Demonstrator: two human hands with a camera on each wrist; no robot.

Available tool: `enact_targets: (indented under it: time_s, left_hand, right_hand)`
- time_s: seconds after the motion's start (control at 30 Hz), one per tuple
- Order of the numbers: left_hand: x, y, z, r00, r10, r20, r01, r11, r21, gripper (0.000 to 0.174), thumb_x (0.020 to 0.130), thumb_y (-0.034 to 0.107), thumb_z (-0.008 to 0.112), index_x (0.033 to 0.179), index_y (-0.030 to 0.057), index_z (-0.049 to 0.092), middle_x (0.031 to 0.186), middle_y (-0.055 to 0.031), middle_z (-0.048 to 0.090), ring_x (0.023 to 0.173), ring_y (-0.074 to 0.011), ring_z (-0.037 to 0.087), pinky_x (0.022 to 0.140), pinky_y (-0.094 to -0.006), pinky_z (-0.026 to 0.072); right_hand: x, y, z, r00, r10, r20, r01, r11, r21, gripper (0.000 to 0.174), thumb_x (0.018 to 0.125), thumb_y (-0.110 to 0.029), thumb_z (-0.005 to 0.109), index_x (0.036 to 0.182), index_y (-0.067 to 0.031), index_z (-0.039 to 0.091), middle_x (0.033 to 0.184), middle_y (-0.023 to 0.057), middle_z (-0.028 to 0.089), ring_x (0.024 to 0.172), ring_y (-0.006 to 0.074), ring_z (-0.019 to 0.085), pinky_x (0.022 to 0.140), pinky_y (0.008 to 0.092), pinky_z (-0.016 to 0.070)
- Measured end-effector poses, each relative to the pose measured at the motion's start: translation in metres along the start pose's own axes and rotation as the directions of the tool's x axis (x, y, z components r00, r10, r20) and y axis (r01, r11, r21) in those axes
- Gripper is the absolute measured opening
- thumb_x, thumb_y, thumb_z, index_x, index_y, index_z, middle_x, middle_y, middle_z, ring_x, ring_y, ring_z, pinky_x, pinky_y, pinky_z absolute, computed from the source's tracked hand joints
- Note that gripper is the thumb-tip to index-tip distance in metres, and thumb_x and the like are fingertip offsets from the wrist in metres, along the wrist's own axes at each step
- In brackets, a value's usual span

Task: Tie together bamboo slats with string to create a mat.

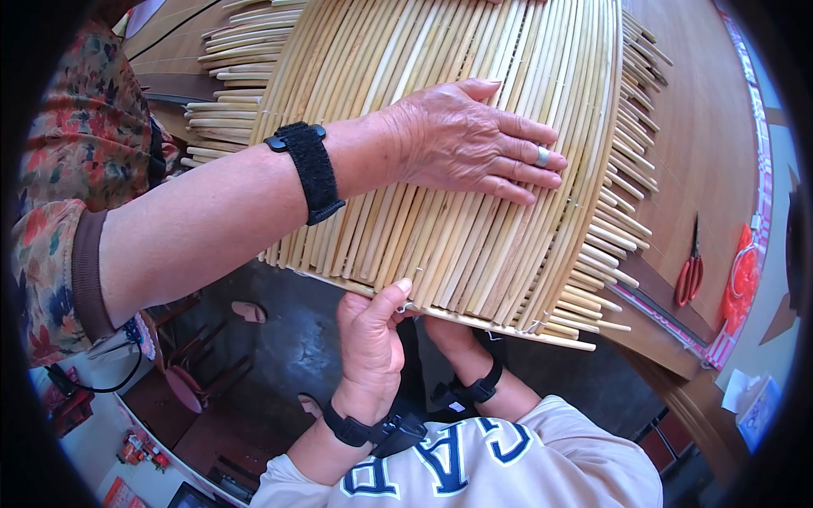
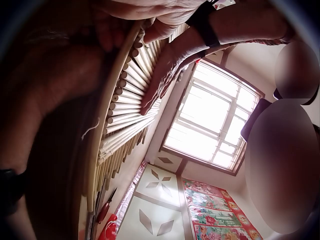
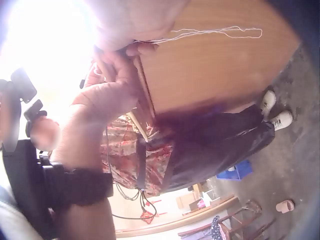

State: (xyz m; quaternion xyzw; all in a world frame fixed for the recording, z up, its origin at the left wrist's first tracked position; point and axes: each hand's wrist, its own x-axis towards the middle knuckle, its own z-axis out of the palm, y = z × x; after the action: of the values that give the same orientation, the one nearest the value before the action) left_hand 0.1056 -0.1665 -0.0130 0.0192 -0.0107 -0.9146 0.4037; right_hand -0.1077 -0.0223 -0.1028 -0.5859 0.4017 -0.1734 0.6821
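A mat of pale wooden sticks (image 1: 339,229), strung side by side, reaches over the table's edge. My left hand (image 1: 370,343) grips its front edge, thumb on top and fingers beneath, with a bit of white thread by the thumb. My right hand (image 1: 449,332) is under that same edge, mostly hidden from the head view. In the right wrist view my right hand (image 3: 135,20) is close to the left fingers, and a looped white thread (image 3: 215,33) trails beside it; I cannot tell what it holds. Another person's hand (image 1: 483,148) rests flat on the sticks.
The brown table (image 1: 677,135) carries red-handled scissors (image 1: 690,275) and an orange-red plastic bag (image 1: 739,279) to the right. Stick ends jut out along both sides of the mat. The other person's floral sleeve (image 1: 55,288) comes in from the left. Chairs (image 1: 199,360) stand behind.
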Motion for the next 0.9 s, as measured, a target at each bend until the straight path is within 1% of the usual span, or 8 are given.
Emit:
enact_targets:
  time_s: [0.17, 0.27, 0.47, 0.63, 0.7, 0.8, 0.83, 0.9]
  left_hand:
    - [-0.002, -0.001, 0.0, 0.999, -0.003, 0.037, 0.005, 0.999, -0.042, 0.067, 0.09, 0.045, 0.014, 0.135, -0.0031, 0.014, 0.143, -0.0176, 0.012, 0.132, -0.0314, 0.011, 0.109, -0.0423, 0.0054]
    - [-0.001, -0.001, 0.002, 1.0, 0.0, -0.003, 0.0, 1.0, -0.011, 0.066, 0.09, 0.045, 0.015, 0.135, -0.0034, 0.014, 0.143, -0.0181, 0.012, 0.132, -0.0317, 0.011, 0.109, -0.0425, 0.0054]
    - [-0.001, -0.001, 0.003, 1.0, -0.004, 0.017, 0.005, 0.995, -0.095, 0.065, 0.09, 0.044, 0.017, 0.134, -0.0038, 0.017, 0.142, -0.0202, 0.014, 0.132, -0.0337, 0.008, 0.109, -0.0434, 0.0016]
    - [-0.001, -0.001, -0.003, 1.0, 0.02, -0.001, -0.02, 1.0, -0.001, 0.066, 0.09, 0.045, 0.014, 0.136, -0.0032, 0.013, 0.143, -0.0188, 0.013, 0.132, -0.033, 0.011, 0.109, -0.0434, 0.006]
    - [0.002, 0.001, -0.003, 0.996, 0.004, 0.094, -0.003, 1.0, -0.014, 0.063, 0.088, 0.041, 0.02, 0.134, -0.0027, 0.017, 0.141, -0.017, 0.014, 0.13, -0.0286, 0.012, 0.106, -0.0424, 0.009]
    - [-0.009, -0.02, 0.005, 0.978, 0.205, 0.028, -0.204, 0.978, -0.037, 0.055, 0.085, 0.032, 0.03, 0.129, -0.0014, 0.025, 0.133, -0.0155, 0.025, 0.122, -0.026, 0.024, 0.099, -0.0398, 0.0194]
    - [-0.015, -0.036, 0.01, 0.932, 0.355, -0.07, -0.357, 0.934, -0.019, 0.053, 0.084, 0.029, 0.033, 0.127, -0.001, 0.027, 0.13, -0.015, 0.029, 0.119, -0.0252, 0.028, 0.097, -0.0389, 0.0228]
    - [-0.03, -0.08, 0.023, 0.596, 0.718, -0.36, -0.673, 0.691, 0.264, 0.049, 0.081, 0.022, 0.04, 0.124, -0.0002, 0.032, 0.124, -0.014, 0.036, 0.113, -0.0234, 0.035, 0.092, -0.0371, 0.0297]
  right_hand:
    - [0.0, 0.009, 0.014, 0.997, 0.028, -0.071, -0.002, 0.941, 0.337, 0.036, 0.082, -0.016, 0.06, 0.114, -0.0055, 0.049, 0.112, 0.0081, 0.051, 0.104, 0.0208, 0.049, 0.087, 0.0325, 0.0419]
    - [0.004, -0.009, 0.022, 0.98, 0.066, -0.187, 0.06, 0.799, 0.599, 0.033, 0.085, -0.025, 0.056, 0.112, -0.0076, 0.048, 0.101, 0.0037, 0.054, 0.092, 0.0168, 0.054, 0.075, 0.0296, 0.0473]
    - [0.009, -0.051, 0.016, 0.964, 0.231, 0.129, -0.231, 0.498, 0.836, 0.025, 0.082, -0.028, 0.06, 0.099, -0.012, 0.052, 0.084, -0.0012, 0.054, 0.063, 0.0046, 0.047, 0.049, 0.0164, 0.0373]
    - [0.009, -0.053, 0.015, 0.941, 0.295, 0.169, -0.281, 0.396, 0.874, 0.026, 0.079, -0.028, 0.062, 0.098, -0.0111, 0.052, 0.081, -0.0008, 0.054, 0.062, 0.0051, 0.047, 0.05, 0.0175, 0.0373]
    - [0.01, -0.037, 0.013, 0.952, 0.169, 0.256, -0.302, 0.366, 0.881, 0.027, 0.078, -0.026, 0.063, 0.097, -0.0104, 0.052, 0.08, -0.0011, 0.054, 0.061, 0.0064, 0.046, 0.053, 0.0215, 0.0394]
    - [0.002, -0.046, 0.0, 0.95, 0.229, 0.211, -0.284, 0.361, 0.888, 0.034, 0.077, -0.024, 0.065, 0.104, -0.0081, 0.053, 0.098, 0.005, 0.056, 0.079, 0.0153, 0.055, 0.071, 0.0287, 0.0465]
    - [-0.005, -0.051, -0.004, 0.947, 0.3, 0.113, -0.227, 0.378, 0.898, 0.036, 0.076, -0.021, 0.065, 0.107, -0.0074, 0.052, 0.105, 0.0075, 0.055, 0.087, 0.0188, 0.057, 0.077, 0.0311, 0.0474]
    - [-0.029, -0.048, -0.04, 0.941, 0.327, 0.088, -0.254, 0.512, 0.82, 0.042, 0.076, -0.015, 0.066, 0.113, -0.0053, 0.05, 0.117, 0.0082, 0.05, 0.102, 0.0216, 0.053, 0.088, 0.0361, 0.0446]
